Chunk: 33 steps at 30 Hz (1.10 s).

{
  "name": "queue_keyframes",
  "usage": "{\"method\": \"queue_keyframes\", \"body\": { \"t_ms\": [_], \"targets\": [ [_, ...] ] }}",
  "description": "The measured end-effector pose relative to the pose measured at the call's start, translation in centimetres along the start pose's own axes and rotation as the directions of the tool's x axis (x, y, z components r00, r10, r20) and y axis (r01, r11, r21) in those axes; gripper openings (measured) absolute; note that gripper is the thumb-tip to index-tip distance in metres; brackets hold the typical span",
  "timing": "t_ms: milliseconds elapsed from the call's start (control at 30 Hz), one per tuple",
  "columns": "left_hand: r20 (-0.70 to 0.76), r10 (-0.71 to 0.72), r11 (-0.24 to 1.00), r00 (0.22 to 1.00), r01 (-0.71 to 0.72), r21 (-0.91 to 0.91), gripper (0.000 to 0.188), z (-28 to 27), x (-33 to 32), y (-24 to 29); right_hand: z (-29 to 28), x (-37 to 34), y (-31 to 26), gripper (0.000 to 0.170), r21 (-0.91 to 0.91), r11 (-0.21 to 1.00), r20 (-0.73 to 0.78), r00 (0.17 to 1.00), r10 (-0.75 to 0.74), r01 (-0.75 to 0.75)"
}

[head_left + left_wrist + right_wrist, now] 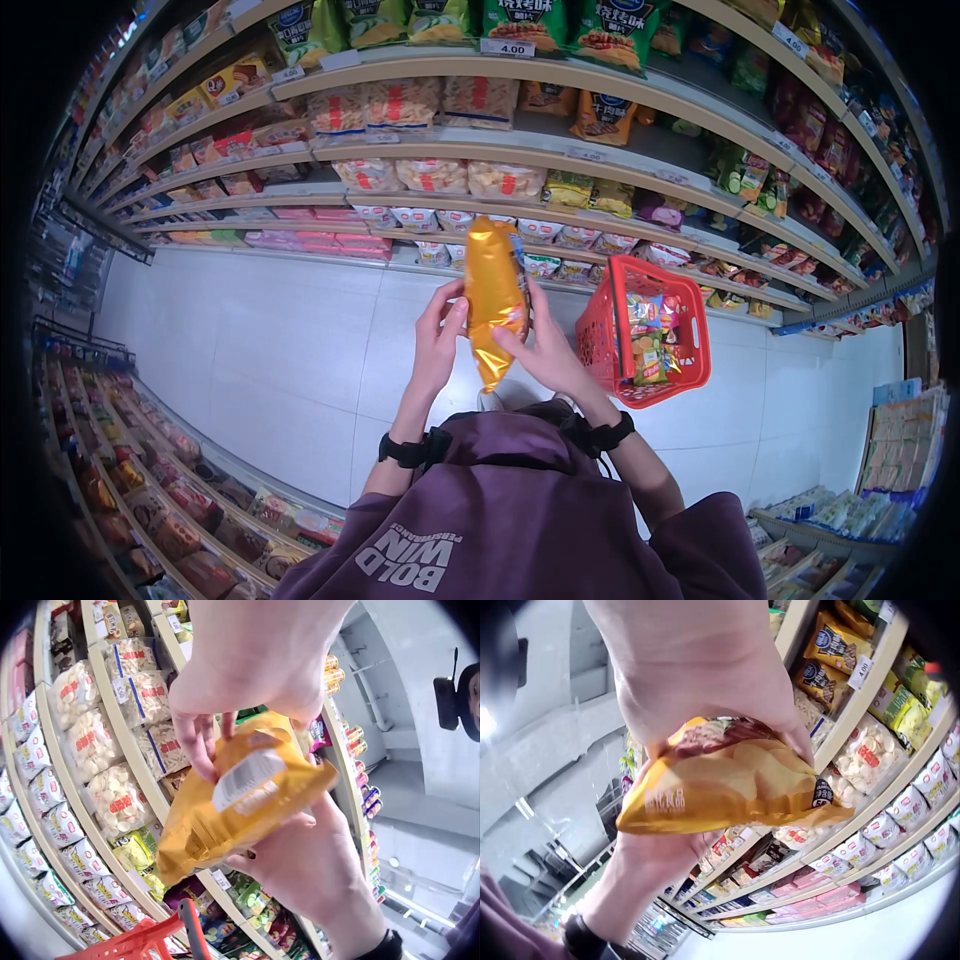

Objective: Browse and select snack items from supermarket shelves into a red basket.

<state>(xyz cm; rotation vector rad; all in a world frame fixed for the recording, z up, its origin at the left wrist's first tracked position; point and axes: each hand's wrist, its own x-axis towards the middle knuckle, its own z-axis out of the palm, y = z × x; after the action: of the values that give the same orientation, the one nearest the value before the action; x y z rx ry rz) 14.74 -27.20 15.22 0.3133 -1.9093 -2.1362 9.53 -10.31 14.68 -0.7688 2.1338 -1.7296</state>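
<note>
While both my hands grip the golden bag (490,285), it is held up just to the left of the red basket (597,345), apart from it. My left hand (438,335) holds the bag's edge farther from the basket, fingers curled against the packaging. My right hand (548,350) holds the edge nearer the basket, its thumb laid over the shiny surface. On one face of the bag sits a white barcode label (247,780); another face shows printed chips (750,776) with pale lettering (664,801) at one end. Brightly coloured snack packs (650,345) lie inside the basket. White floor tiles (290,340) spread to the left of the basket and show on its right as well. Beyond the basket run long shelves (400,68), with small white packs (415,218) low down and, to the basket's left, clear bags of pale snacks (432,177) higher up. Green chip bags (525,20) stand on a tier far beyond the basket, above a price tag (508,47) reading 4.00. Another display of packets (190,500) lies well to the left of the basket and on my side of it. Black wristbands (405,450) circle both my wrists, and my purple sweatshirt (530,520) shows on the near side of the basket.
</note>
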Motion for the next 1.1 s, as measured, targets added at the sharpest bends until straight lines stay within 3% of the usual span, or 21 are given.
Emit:
{"method": "queue_keyframes", "body": {
  "t_ms": [67,100,167,233,300,367,400,500,533,633,733,833,1100],
  "targets": [
    [0.048,0.034,0.998,0.998,-0.032,-0.052,0.027,-0.3,0.1,-0.4,-0.8,0.3,0.0,0.073,0.443,0.88,0.061,0.985,0.16,-0.17],
    [0.045,0.132,0.988,0.99,-0.135,0.07,0.027,-0.5,0.3,-0.9,-1.3,0.3,0.0,0.071,0.629,0.737,0.116,0.968,0.224,-0.246],
    [0.077,0.32,0.893,0.944,-0.328,0.307,0.027,-0.7,0.5,-1.5,-1.9,0.1,-0.4,0.066,0.766,0.553,0.198,0.939,0.281,-0.328],
    [-0.023,0.274,0.913,0.962,-0.252,0.322,0.042,0.1,0.4,-0.6,-2.5,0.0,-0.7,0.063,0.856,0.337,0.29,0.904,0.315,-0.392],
    [-0.12,0.243,0.941,0.962,-0.205,0.268,0.048,0.9,0.5,-0.3,-2.8,0.2,-0.2,0.064,0.905,0.229,0.296,0.918,0.266,-0.358],
    [0.01,-0.061,0.995,0.998,0.062,-0.075,0.051,0.6,0.3,-0.1,-2.7,0.4,-0.3,0.061,0.935,0.135,0.292,0.926,0.239,-0.329],
    [0.113,-0.195,0.949,0.974,0.216,-0.228,0.053,0.5,0.1,0.0,-2.3,0.8,0.3,0.055,0.927,0.142,0.291,0.906,0.307,-0.346],
    [0.226,-0.329,0.855,0.917,0.391,-0.34,0.049,-0.2,-0.7,0.1,-2.1,0.6,0.7,0.051,0.778,0.488,0.234,0.904,0.358,-0.395],
    [0.233,-0.314,0.87,0.921,0.377,-0.319,0.049,-0.6,-0.5,-0.1,-2.1,0.6,1.5,0.05,0.715,0.618,0.17,0.938,0.301,-0.328],
    [0.219,-0.271,0.912,0.937,0.323,-0.253,0.05,-1.6,0.4,-0.5,-2.9,1.4,3.4,0.048,0.42,0.843,0.114,0.941,0.317,-0.335],
    [0.152,-0.199,0.96,0.968,0.223,-0.166,0.053,-1.6,0.7,-0.3,-3.4,1.6,1.7,0.049,0.634,0.654,0.148,0.895,0.421,-0.413],
    [0.125,-0.092,0.991,0.988,0.103,-0.084,0.056,-0.8,0.8,0.5,-2.6,1.4,0.1,0.055,0.46,0.85,0.071,0.965,0.253,-0.257],
    [0.178,-0.052,0.994,0.983,0.069,-0.085,0.063,-1.0,0.9,0.0,-2.8,1.7,0.6,0.06,0.419,0.871,0.12,0.967,0.226,-0.256]
  ]
}}
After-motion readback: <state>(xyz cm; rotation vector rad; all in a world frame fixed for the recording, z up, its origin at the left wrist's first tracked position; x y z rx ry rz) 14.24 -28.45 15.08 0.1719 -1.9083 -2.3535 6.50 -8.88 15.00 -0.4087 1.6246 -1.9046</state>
